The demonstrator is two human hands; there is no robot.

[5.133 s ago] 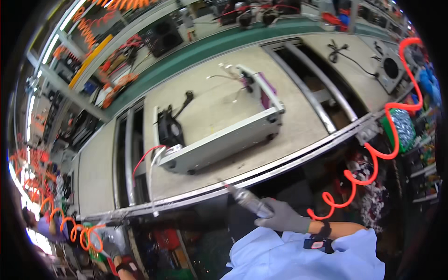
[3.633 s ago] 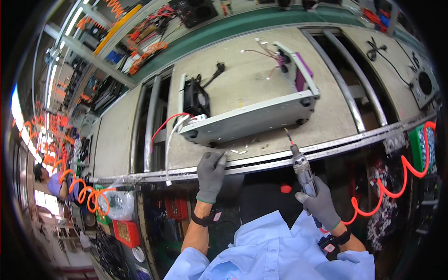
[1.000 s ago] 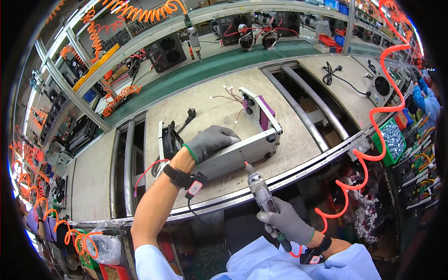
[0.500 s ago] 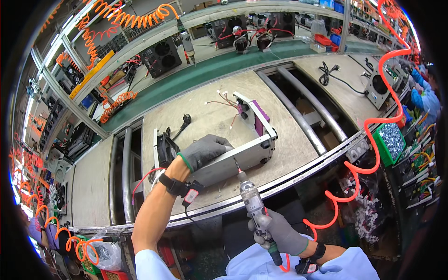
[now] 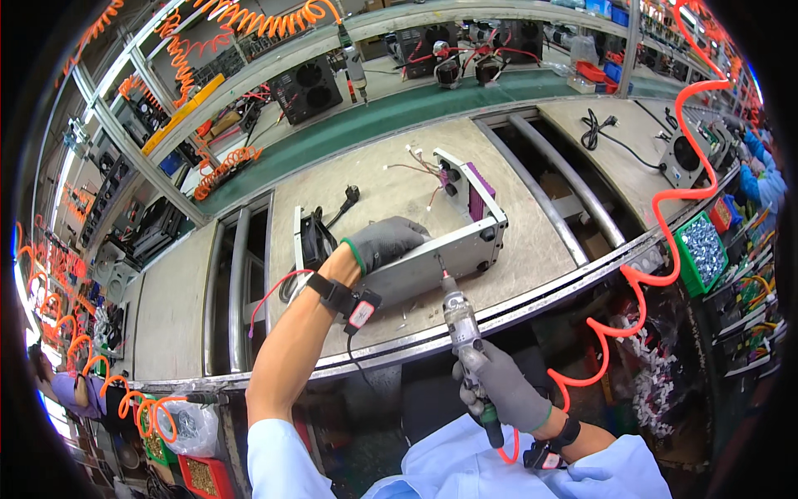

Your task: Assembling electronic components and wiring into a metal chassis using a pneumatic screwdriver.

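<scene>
The grey metal case (image 5: pixel 432 249) is seen lying on the surface (image 5: pixel 532 249), near centre, as before. The gloved left hand (image 5: pixel 386 241) remains laid flat, fingers spread, on the case's top at its 9 o'clock end. The gloved right hand (image 5: pixel 499 387) is closed around the pneumatic screwdriver (image 5: pixel 460 309), whose tip has been advanced since half a second ago and now meets the case's front wall at 6 o'clock.

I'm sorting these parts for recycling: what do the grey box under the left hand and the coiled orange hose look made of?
The grey box looks like sheet metal, matt pale grey, with flat folded panels and sharp edges. The coiled orange hose looks like smooth, slightly glossy plastic holding a springy spiral; the exact type can't be told.
</scene>
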